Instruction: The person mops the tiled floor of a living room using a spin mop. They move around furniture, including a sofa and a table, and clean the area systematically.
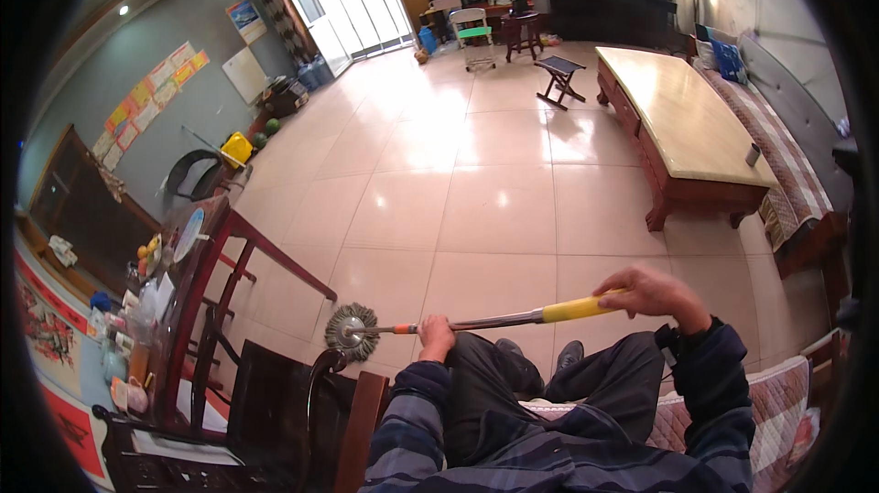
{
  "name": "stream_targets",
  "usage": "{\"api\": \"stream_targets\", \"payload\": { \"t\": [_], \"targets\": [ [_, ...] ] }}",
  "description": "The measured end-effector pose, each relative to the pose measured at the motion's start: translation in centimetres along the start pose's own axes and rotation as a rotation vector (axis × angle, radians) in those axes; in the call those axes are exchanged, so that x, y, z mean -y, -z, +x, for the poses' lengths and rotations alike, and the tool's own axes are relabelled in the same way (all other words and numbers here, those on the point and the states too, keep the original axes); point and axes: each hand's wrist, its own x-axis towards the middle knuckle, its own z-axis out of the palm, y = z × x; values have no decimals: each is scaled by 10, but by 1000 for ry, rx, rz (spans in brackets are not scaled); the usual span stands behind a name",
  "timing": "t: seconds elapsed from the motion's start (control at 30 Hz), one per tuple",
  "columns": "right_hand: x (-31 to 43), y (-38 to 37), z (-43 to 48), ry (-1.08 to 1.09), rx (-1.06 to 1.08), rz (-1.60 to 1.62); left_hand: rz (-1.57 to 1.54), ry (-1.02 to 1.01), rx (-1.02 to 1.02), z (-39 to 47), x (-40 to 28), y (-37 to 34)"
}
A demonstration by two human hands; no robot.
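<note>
A mop lies across in front of my knees, with a round grey-green string head [351, 333], a chrome pole [498, 320] and a yellow handle grip [577, 308]. My left hand [436, 337] is wrapped around the pole beside an orange collar [404, 329], close to my left knee. At the other end my right hand [649, 292], slightly blurred, has its fingers curled over the tip of the yellow grip. The mop head is at the left, near a wooden table's leg; whether it touches the floor I cannot tell. I am seated, both shoes on the tiles.
Left of me stand a dark wooden armchair [275, 383] and a cluttered red-brown table [223, 218]. A low table [687, 115] with a cup [752, 154] is at right, beside a cushioned bench [769, 143]. Ahead are a folding stool [560, 77] and a chair [474, 33] on the tiled floor [494, 211].
</note>
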Motion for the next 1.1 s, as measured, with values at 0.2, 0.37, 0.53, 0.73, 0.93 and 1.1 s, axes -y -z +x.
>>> {"api": "stream_targets", "payload": {
  "t": [0.2, 0.37, 0.53, 0.73, 0.93, 1.1],
  "targets": [
    [-38, 48, -73, -6, -228, 54, -67, -212, -62, -14, -92, -19],
    [-80, 56, -152, -44, -527, 93, -49, -453, -43, -45, -175, -29],
    [-115, 56, -237, -265, -645, 51, -156, -728, -48, -82, -246, -38],
    [-145, 22, -307, -396, -689, 15, -219, -890, 79, -106, -278, -59],
    [-164, 0, -321, -565, -422, 301, -139, -901, 406, -102, -262, -71],
    [-153, -13, -319, -605, -249, 440, -85, -938, 207, -108, -240, -82]
  ]
}}
